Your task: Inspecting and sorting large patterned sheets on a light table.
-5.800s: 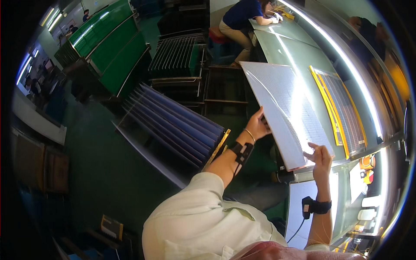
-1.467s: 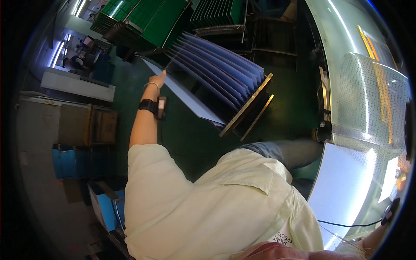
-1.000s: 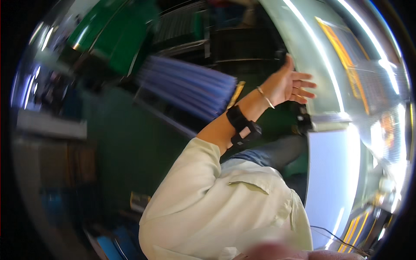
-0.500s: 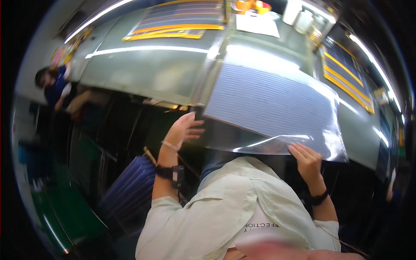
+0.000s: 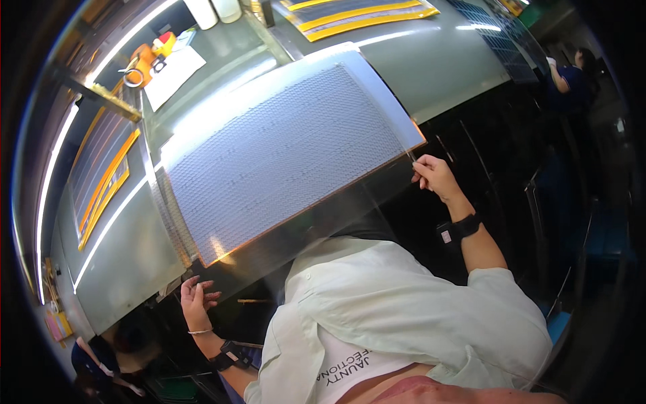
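A large grey-blue panel point(image 5: 289, 155) with a fine mesh pattern lies flat at the table's near side. Clear plastic film point(image 5: 316, 219) hangs past its front edge, in front of my body. At the panel's front right corner, my right hand point(image 5: 434, 176) is closed in a pinch on what looks like the film's edge. My left hand point(image 5: 196, 299) is just below the front left corner, its fingers apart and loosely bent. It appears to hold nothing.
The grey table point(image 5: 431, 74) bears yellow-edged striped sheets point(image 5: 363, 17) on the far side and more at left. Tape rolls point(image 5: 140, 64) and white paper point(image 5: 173, 77) stand beyond the panel. People point(image 5: 572, 77) are at far right and lower left.
The whole view has swung round, so the panel now slants the other way. My right hand has gone from the film's front edge to the corner; my left stays near the left corner.
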`<state>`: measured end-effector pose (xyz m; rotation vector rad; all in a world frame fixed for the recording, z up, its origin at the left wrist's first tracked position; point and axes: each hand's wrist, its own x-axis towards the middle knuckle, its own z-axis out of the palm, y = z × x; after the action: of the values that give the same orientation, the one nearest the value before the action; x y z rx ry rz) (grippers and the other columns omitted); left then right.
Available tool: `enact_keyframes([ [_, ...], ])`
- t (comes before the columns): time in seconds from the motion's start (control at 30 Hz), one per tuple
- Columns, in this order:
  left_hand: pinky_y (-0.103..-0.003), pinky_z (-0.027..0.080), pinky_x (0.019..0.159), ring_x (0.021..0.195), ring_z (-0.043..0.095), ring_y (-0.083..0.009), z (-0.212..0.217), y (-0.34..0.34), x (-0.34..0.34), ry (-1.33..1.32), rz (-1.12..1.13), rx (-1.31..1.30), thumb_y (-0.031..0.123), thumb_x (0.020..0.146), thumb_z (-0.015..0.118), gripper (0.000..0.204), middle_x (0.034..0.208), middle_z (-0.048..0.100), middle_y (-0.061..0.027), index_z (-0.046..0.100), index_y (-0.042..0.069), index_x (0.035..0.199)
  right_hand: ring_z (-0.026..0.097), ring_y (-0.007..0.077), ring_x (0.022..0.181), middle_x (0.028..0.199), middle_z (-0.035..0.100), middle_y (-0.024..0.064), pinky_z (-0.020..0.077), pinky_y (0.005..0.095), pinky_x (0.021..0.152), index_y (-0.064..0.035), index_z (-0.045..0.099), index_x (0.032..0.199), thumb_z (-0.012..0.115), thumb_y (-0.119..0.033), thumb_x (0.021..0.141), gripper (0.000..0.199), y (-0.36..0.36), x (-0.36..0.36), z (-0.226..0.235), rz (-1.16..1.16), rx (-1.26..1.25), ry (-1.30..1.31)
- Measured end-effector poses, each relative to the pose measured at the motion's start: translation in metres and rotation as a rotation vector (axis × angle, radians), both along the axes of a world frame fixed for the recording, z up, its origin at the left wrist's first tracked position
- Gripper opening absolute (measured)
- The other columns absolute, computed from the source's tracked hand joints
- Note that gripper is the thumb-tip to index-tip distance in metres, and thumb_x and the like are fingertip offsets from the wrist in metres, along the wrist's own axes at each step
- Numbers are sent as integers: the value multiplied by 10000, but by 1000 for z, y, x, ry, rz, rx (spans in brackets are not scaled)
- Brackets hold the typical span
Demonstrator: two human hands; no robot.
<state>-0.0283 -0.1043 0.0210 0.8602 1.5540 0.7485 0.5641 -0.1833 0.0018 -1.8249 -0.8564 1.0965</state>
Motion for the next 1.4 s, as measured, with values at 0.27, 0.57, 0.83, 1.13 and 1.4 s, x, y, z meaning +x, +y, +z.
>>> enact_keyframes([
  [0.27, -160, 323, 365, 411, 453, -63, 22, 10, 44, 104, -240, 147, 83, 866, 534, 482, 778, 604, -98, 339, 43, 1305, 598, 113, 622, 713, 592, 63, 501, 217, 567, 14, 544, 873, 555, -10, 827, 53, 16, 12, 13, -198, 183, 64],
  [0.57, -160, 388, 475, 551, 507, -66, -25, 37, 54, 157, 21, 296, 74, 886, 527, 185, 797, 586, -79, 532, -18, 1047, 458, 71, 593, 628, 517, -7, 385, 210, 565, -20, 564, 724, 651, -54, 759, 100, 30, 34, -15, -253, 259, -429],
  [0.83, -167, 398, 496, 584, 518, -74, -27, 29, 50, 175, 197, 285, 53, 861, 560, 213, 774, 570, -53, 531, -10, 1062, 457, 92, 576, 623, 507, 2, 393, 232, 542, -16, 560, 741, 663, -78, 737, 120, 32, 34, -22, -269, 227, -239],
  [1.13, -223, 437, 667, 728, 519, -112, -33, 11, 66, 706, 212, 752, 39, 774, 651, 157, 863, 565, -45, 679, 55, 928, 442, 65, 652, 707, 482, -20, 378, 207, 606, -18, 541, 793, 591, -61, 829, 75, 22, 51, -25, -206, 290, -380],
  [1.4, -223, 426, 603, 690, 492, -100, -43, -12, 62, 650, 363, 662, 50, 771, 657, 186, 848, 515, -36, 681, 82, 952, 447, 61, 703, 761, 493, -18, 366, 194, 663, -20, 517, 840, 575, -113, 870, 113, 28, 63, -44, -163, 285, -217],
])
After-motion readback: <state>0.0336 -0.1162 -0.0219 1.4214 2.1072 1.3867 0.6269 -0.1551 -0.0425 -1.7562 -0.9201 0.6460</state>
